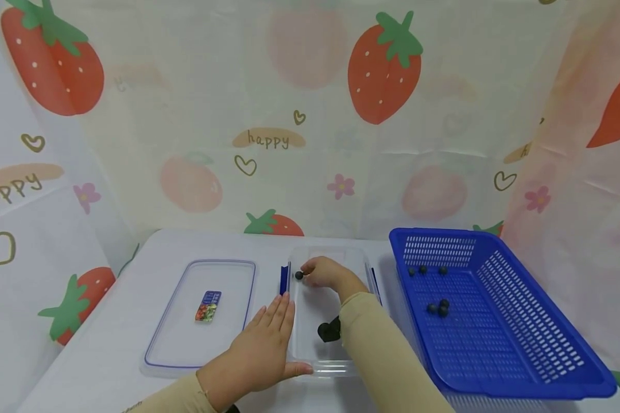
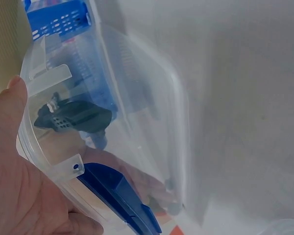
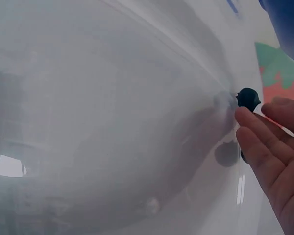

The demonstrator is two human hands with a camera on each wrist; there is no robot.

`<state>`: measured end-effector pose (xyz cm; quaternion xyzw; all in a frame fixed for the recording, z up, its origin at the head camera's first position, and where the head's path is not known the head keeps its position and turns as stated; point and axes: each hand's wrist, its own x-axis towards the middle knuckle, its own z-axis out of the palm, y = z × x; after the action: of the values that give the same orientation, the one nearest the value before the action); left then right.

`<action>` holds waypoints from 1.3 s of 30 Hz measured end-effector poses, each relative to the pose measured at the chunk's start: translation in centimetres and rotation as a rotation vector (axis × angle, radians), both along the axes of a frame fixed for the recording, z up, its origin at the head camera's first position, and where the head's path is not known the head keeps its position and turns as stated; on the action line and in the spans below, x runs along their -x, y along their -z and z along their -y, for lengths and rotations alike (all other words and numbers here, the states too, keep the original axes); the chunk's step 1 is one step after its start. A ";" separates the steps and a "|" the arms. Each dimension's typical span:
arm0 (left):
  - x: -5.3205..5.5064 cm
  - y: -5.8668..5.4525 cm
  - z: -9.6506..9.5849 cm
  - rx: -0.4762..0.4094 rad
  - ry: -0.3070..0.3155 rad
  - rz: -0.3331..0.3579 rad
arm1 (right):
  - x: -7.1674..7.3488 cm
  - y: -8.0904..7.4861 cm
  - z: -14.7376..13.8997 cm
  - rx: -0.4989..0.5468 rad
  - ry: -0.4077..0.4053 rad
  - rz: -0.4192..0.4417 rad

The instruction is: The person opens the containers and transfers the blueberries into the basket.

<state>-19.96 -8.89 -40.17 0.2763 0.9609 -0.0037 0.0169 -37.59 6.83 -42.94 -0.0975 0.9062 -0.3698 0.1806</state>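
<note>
My right hand [image 1: 326, 272] reaches into a clear plastic box [image 1: 336, 367] near its left wall. At its fingertips is a dark, round blueberry [image 3: 248, 99]; thumb and fingers stand apart. Part of another dark berry [image 3: 244, 155] shows behind the fingers in the right wrist view. In the head view one blueberry [image 1: 299, 275] lies just left of these fingertips. My left hand [image 1: 260, 344] lies along the box's left side with straight fingers, its thumb on the near rim. A blue side latch [image 2: 120, 196] hangs below the rim in the left wrist view.
A blue perforated basket [image 1: 496, 376] stands at the right, with several blueberries [image 1: 439, 308] inside. On the table's left lies a clear lid [image 1: 178, 338] with a blue seal and a printed label [image 1: 208, 306]. A strawberry-print curtain [image 1: 310, 172] hangs behind the table.
</note>
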 end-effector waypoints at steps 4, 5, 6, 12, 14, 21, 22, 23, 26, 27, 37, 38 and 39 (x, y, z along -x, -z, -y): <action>0.1 0.0 0.0 -0.006 0.001 -0.002 | 0.0 0.0 0.0 0.007 -0.028 -0.002; 0.1 0.0 0.0 -0.006 0.001 0.000 | 0.0 0.1 0.0 0.007 -0.036 -0.002; 0.1 0.0 0.0 -0.005 0.000 0.004 | 0.0 0.1 0.0 0.009 -0.041 0.004; 0.2 -0.1 0.0 -0.002 -0.002 0.022 | -0.2 0.0 0.2 0.082 -0.056 0.074; 0.2 -0.1 0.0 -0.002 -0.001 0.019 | -0.2 -0.1 0.3 0.109 -0.048 0.086; 0.2 0.0 0.0 0.002 0.001 0.023 | -0.2 -0.5 0.4 0.216 -0.018 0.080; 0.2 0.0 0.0 -0.001 0.001 0.024 | -0.2 -0.7 0.5 0.231 -0.014 0.080; 0.2 0.0 0.0 -0.001 0.001 0.023 | -0.2 -0.8 0.5 0.246 -0.011 0.080; 0.3 0.0 0.0 -0.001 0.000 0.022 | -0.2 -1.2 0.3 0.287 -0.010 0.084; 0.3 0.1 0.0 -0.002 0.000 0.022 | -0.2 -1.4 0.3 0.301 -0.012 0.087; 0.6 0.5 -0.2 0.008 -0.020 0.041 | -0.2 -3.7 -1.3 0.388 -0.008 0.075; 0.6 0.5 -0.2 0.008 -0.022 0.043 | -0.2 -4.0 -1.5 0.387 -0.005 0.073; 0.6 0.5 -0.2 0.008 -0.022 0.043 | -0.2 -4.3 -1.7 0.386 -0.009 0.068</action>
<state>-20.53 -8.72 -40.71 0.2655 0.9633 -0.0014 0.0388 -37.38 8.55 -38.64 -0.1217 0.8115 -0.5389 0.1905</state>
